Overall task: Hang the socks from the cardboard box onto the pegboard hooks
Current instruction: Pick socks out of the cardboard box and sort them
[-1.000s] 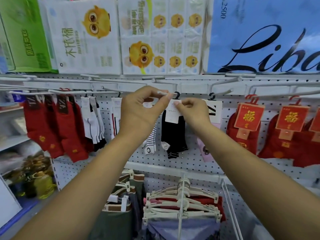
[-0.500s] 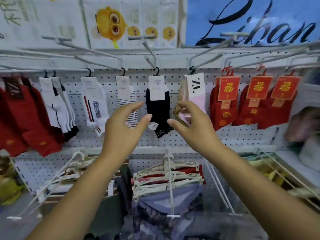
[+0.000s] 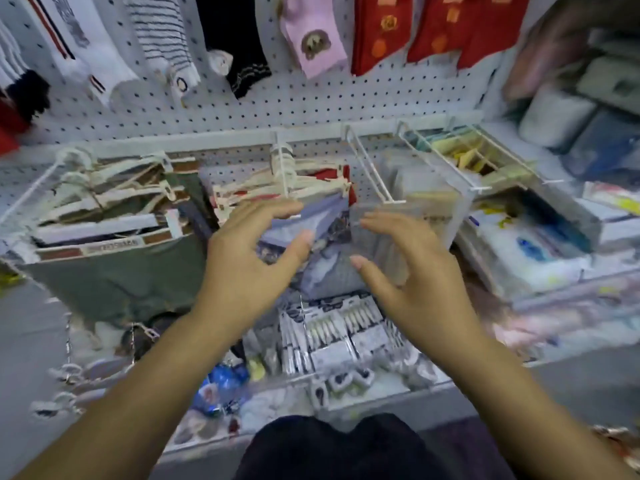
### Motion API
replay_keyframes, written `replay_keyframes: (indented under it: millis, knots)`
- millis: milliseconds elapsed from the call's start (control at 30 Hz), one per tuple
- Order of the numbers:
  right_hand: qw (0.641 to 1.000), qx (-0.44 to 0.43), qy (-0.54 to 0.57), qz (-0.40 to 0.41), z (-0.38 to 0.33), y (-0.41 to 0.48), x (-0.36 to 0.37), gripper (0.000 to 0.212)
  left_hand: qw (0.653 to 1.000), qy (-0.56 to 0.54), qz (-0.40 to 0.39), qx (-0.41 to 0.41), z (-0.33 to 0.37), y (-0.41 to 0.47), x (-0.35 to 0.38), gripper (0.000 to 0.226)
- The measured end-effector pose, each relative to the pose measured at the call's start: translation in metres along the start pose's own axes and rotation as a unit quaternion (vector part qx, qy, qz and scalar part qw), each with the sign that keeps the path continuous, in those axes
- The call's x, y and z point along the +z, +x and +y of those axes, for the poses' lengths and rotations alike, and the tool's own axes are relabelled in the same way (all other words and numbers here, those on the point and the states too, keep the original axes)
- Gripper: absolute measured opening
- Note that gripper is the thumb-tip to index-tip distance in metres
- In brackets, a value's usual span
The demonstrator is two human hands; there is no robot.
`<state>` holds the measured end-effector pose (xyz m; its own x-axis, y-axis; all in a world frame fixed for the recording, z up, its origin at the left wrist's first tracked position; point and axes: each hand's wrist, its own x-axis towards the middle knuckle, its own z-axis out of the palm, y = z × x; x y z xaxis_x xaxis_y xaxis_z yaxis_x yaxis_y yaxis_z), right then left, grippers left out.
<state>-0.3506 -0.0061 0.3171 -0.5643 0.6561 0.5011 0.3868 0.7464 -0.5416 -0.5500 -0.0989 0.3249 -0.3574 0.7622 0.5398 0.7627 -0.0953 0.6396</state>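
Observation:
The white pegboard (image 3: 311,105) fills the top of the view. Along its upper edge hang the toes of socks: a black sock (image 3: 239,53), a striped sock (image 3: 162,39), a pink sock (image 3: 311,39) and red socks (image 3: 433,26). My left hand (image 3: 249,261) and my right hand (image 3: 412,275) are held low in front of the lower racks, fingers spread, each holding nothing. They face each other about a hand's width apart. No cardboard box is in view.
Below the socks, garments on white hangers (image 3: 287,188) hang from long hooks, with green cloth (image 3: 114,271) at left. A bare wire hook (image 3: 374,174) juts out near my right hand. Packaged goods (image 3: 329,341) fill a low shelf; wire baskets (image 3: 467,157) stand at right.
The black sock was let go and stays hanging on its hook. Both hands dropped away from the hooks, and my view tilted down to the lower racks.

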Motion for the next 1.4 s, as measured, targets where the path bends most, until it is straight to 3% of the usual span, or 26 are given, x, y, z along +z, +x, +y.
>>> replay_keyframes:
  millis: [200, 367, 533, 667, 833, 1000, 1267, 1400]
  knots:
    - [0.984, 0.171, -0.001, -0.060, 0.046, -0.151, -0.028, 0.055, 0.989, -0.051, -0.126, -0.062, 0.036, -0.099, 0.075, 0.035]
    - [0.935, 0.344, -0.020, -0.086, 0.077, -0.305, -0.078, 0.063, 0.964, -0.093, -0.232, -0.093, 0.076, -0.194, 0.144, 0.038]
    - [0.882, 0.465, -0.059, -0.037, 0.089, -0.438, -0.134, 0.063, 0.915, -0.098, -0.381, -0.092, 0.122, -0.278, 0.205, 0.057]
    - [0.846, 0.529, -0.062, 0.029, 0.094, -0.496, -0.166, 0.059, 0.889, -0.053, -0.451, -0.053, 0.155, -0.303, 0.244, 0.062]
    - [0.806, 0.588, -0.046, 0.050, 0.108, -0.538, -0.181, 0.062, 0.857, -0.020, -0.515, -0.020, 0.186, -0.318, 0.298, 0.056]
    - [0.775, 0.629, -0.026, 0.065, 0.131, -0.555, -0.202, 0.050, 0.827, 0.014, -0.562, 0.037, 0.208, -0.314, 0.366, 0.058]
    - [0.730, 0.672, 0.015, 0.128, 0.237, -0.529, -0.255, 0.044, 0.832, 0.045, -0.553, -0.003, 0.231, -0.273, 0.507, 0.059]
    - [0.739, 0.663, 0.036, 0.111, 0.310, -0.499, -0.264, 0.041, 0.828, 0.077, -0.556, -0.002, 0.223, -0.257, 0.559, 0.065]
